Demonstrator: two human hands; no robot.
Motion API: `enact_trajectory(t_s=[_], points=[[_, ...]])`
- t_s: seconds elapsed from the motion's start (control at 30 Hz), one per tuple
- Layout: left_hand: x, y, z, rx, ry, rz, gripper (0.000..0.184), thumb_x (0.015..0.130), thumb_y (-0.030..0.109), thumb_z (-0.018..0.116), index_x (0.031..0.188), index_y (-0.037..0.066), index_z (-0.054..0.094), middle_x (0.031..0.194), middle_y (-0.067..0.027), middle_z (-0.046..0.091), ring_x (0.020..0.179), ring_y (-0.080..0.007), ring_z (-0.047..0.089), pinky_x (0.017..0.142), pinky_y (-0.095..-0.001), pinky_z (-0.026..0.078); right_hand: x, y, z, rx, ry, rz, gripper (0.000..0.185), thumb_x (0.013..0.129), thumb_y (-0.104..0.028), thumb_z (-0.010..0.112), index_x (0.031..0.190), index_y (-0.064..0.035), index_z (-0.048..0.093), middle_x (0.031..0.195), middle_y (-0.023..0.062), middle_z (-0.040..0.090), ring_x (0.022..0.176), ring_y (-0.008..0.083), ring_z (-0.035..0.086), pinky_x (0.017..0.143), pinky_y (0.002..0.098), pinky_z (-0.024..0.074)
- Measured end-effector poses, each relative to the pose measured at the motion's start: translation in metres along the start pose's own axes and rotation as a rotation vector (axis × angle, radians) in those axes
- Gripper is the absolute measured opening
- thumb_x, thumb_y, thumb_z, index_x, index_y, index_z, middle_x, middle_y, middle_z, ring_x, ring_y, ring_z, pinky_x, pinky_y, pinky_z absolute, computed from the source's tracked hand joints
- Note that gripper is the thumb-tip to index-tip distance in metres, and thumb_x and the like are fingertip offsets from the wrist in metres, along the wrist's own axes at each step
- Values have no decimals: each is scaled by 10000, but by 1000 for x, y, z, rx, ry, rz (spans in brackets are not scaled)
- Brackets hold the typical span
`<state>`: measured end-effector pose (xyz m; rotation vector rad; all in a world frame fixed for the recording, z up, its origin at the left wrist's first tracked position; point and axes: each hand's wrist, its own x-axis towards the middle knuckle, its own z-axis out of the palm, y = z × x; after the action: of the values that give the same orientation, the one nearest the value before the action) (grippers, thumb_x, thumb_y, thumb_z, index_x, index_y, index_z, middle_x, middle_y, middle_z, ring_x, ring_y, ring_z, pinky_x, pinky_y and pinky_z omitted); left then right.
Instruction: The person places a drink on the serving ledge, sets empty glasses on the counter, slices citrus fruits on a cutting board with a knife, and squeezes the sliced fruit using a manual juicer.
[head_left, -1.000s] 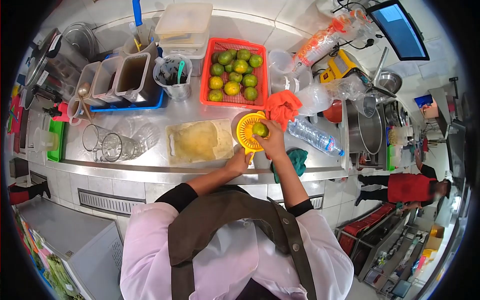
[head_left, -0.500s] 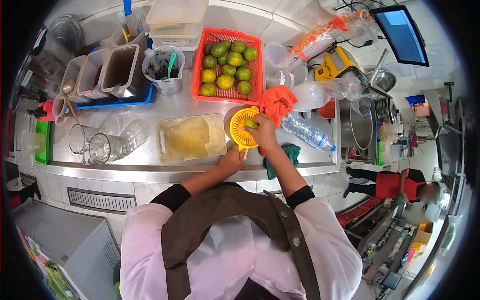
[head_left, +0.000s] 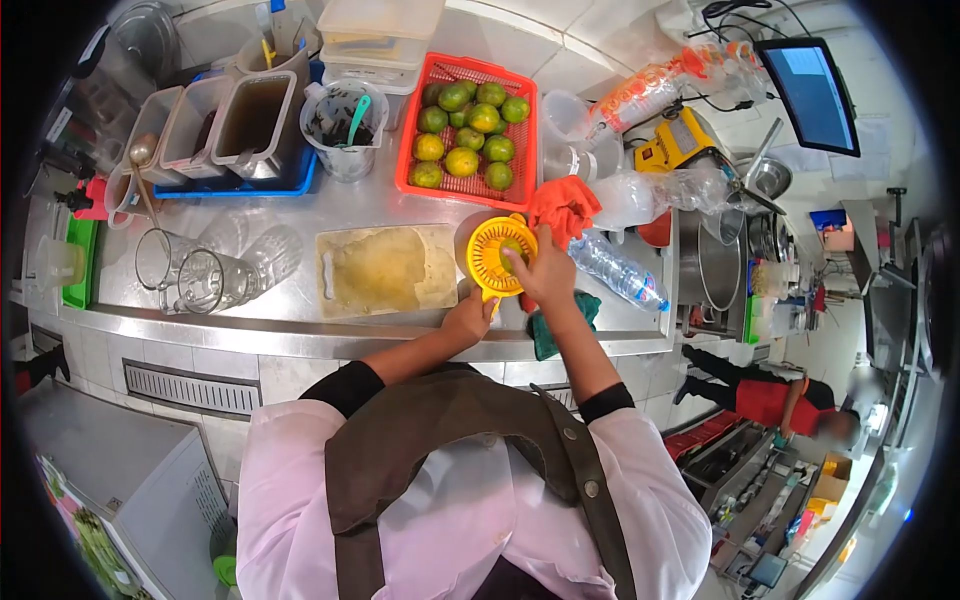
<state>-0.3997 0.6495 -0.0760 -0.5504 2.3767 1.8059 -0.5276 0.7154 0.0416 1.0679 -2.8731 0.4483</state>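
A yellow citrus juicer point(head_left: 485, 238) sits over a round container near the front of the steel counter. My left hand point(head_left: 468, 318) is closed around the juicer's handle at the front. Against the ribbed middle of the juicer is a green citrus fruit point(head_left: 512, 249), partly covered by my right hand point(head_left: 550, 272). The thumb and fingers of that hand hold the fruit from the right; whether it is a cut half cannot be made out. Left of the juicer lies a wet, pale cutting board point(head_left: 388, 270). A red basket point(head_left: 405, 165) of green and yellowish citrus fruits point(head_left: 462, 161) stands behind.
An orange cloth point(head_left: 565, 208), a plastic water bottle point(head_left: 620, 272) and a green cloth point(head_left: 550, 335) lie to the right. Glass mugs point(head_left: 205, 282) stand at left, with tubs of dark liquid point(head_left: 255, 118) behind. A co-worker point(head_left: 785, 405) stands far right.
My right hand has turned on the fruit, its back and thumb now showing more. My left hand keeps the juicer handle. The whole view has shifted slightly, and the co-worker's pose differs.
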Motion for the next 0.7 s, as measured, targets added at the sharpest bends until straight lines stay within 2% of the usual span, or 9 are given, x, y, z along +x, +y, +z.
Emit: enact_trajectory(t_s=[0.03,0.13,0.23,0.33,0.43,0.57,0.67,0.7], points=[[1,-1,0,-4,-10,-17,405,894,354,376,1045,-21,374,748,-270,576,702,-428,560,645,-502,432,-2,1,-3,27,17,-40,500,775,-482,540,968,-25,475,673,163,581,568,328,586,488,392,454],[-1,0,1,-8,-30,-23,401,892,356,378,1043,-16,376,752,-269,577,708,-430,561,648,-502,433,-7,-2,-4,-111,-175,-91,453,834,-438,476,1040,-39,415,653,176,593,588,342,598,491,414,460],[0,0,1,-58,-33,-12,395,893,353,378,1038,-15,378,744,-262,579,704,-428,562,640,-502,434,-8,-4,23,-244,-319,23,443,835,-444,467,1011,-43,405,607,138,584,537,318,594,476,403,467],[-1,-1,0,4,-9,-44,386,894,342,378,1034,-18,378,728,-253,579,684,-421,564,622,-501,433,-1,-12,26,-259,-405,134,418,846,-442,443,988,-51,393,632,143,598,551,318,604,488,423,474],[0,10,-2,21,-4,-54,376,895,329,380,1041,-18,375,730,-251,580,681,-417,565,614,-499,433,5,-14,30,-277,-388,181,398,863,-433,403,976,-52,389,660,160,610,587,323,615,517,438,479],[0,5,3,1,-17,-70,382,895,319,387,1058,-26,363,768,-266,581,732,-430,561,647,-494,438,10,-10,36,-138,-383,313,500,886,-448,326,1084,5,395,738,219,610,705,380,608,611,483,478],[-3,10,1,38,-4,-92,383,889,328,400,1037,-26,399,803,-273,582,774,-432,559,674,-497,435,15,19,64,62,-319,399,523,888,-448,322,1083,32,392,748,230,606,728,388,603,628,492,473],[-6,12,-1,97,12,-93,380,886,329,405,1027,-23,415,810,-270,583,782,-433,558,681,-498,434,8,18,64,100,-317,435,548,888,-446,334,1095,59,381,748,216,613,713,364,612,591,473,481]])
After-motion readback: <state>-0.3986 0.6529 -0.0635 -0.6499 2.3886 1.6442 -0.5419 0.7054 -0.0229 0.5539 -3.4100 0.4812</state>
